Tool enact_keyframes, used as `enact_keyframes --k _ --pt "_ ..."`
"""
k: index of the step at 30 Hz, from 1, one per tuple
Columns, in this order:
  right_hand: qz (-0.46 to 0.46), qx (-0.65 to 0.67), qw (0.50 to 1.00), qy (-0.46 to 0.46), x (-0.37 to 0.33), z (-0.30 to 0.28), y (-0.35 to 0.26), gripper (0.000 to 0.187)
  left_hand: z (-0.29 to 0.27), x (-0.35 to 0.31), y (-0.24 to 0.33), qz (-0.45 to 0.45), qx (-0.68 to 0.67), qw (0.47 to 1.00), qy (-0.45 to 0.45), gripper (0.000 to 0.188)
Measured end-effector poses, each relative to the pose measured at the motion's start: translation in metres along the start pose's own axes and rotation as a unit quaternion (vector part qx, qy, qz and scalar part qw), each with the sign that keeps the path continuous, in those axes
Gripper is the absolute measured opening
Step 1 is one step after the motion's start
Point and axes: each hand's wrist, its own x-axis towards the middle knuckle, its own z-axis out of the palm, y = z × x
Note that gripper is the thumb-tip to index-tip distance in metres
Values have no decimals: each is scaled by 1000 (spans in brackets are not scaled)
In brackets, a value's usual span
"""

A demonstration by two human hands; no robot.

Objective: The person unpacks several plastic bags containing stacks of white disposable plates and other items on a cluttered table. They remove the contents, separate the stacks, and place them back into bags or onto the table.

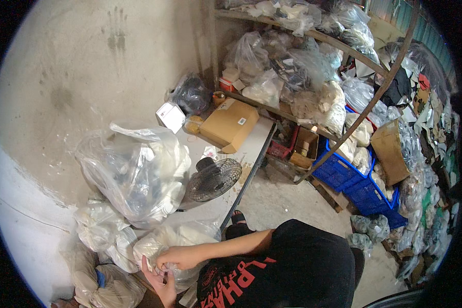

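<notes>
Right hand curled, clamped on clear bag; left hand just beside, finger extended, grip unclear.

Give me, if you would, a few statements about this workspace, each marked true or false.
1. The left hand and right hand are both at a filled clear plastic bag. True.
2. The plastic crates on the right are yellow. False: the crates are blue.
3. A brown cardboard box lies on the table. True.
4. The fan is inside the cardboard box. False: the dark fan is outside it, nearer the person.
5. The person's shirt is black with red lettering. True.
</notes>
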Motion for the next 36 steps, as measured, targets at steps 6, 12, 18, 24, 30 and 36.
enact_keyframes --k 6,12,18,24,30,36 --pt "56 -72 996 19 -6 2 -17 25 16 6 -15 106 358 915 155 55" --pt "68 -100 992 42 -7 -1 -20 27 13 4 -4 -13 293 949 119 24" --pt "-27 -321 935 144 -6 -7 -26 25 10 1 20 -84 76 989 97 23" --pt "-75 -339 929 129 -12 2 -21 19 3 15 -1 -64 140 945 288 46" --pt "17 -350 936 23 -62 -14 14 22 -42 43 -51 -64 283 887 360 49" --pt "7 -202 976 82 -66 -17 10 27 -21 31 -28 70 475 854 200 40"
